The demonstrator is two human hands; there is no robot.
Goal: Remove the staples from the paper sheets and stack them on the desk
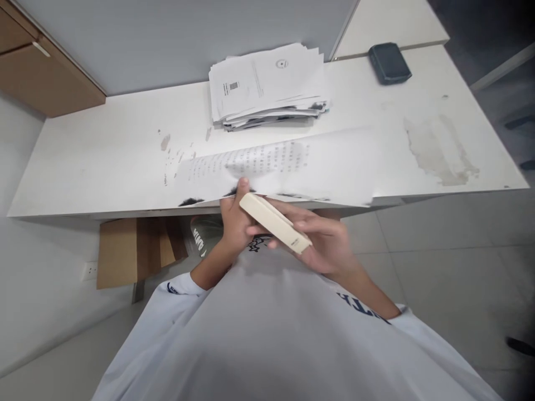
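A cream stapler [276, 223] lies slantwise in my right hand [324, 236], whose fingers are closed round it in front of the table's near edge. My left hand [236, 220] pinches the near edge of a printed sheet of paper [267, 164], thumb on top and fingers hidden below. Rows of small print and dark smudges along the near edge mark the sheet, which bows slightly upward. Whether more sheets lie under it I cannot tell. One end of the stapler is close to my left thumb; whether they touch is unclear.
A thick, uneven stack of printed papers [267, 83] lies against the grey partition [188, 39] at the back. A dark box-like object [389, 63] sits at the back right of the white table [104, 150]. Below the table stands an open cardboard box [119, 250].
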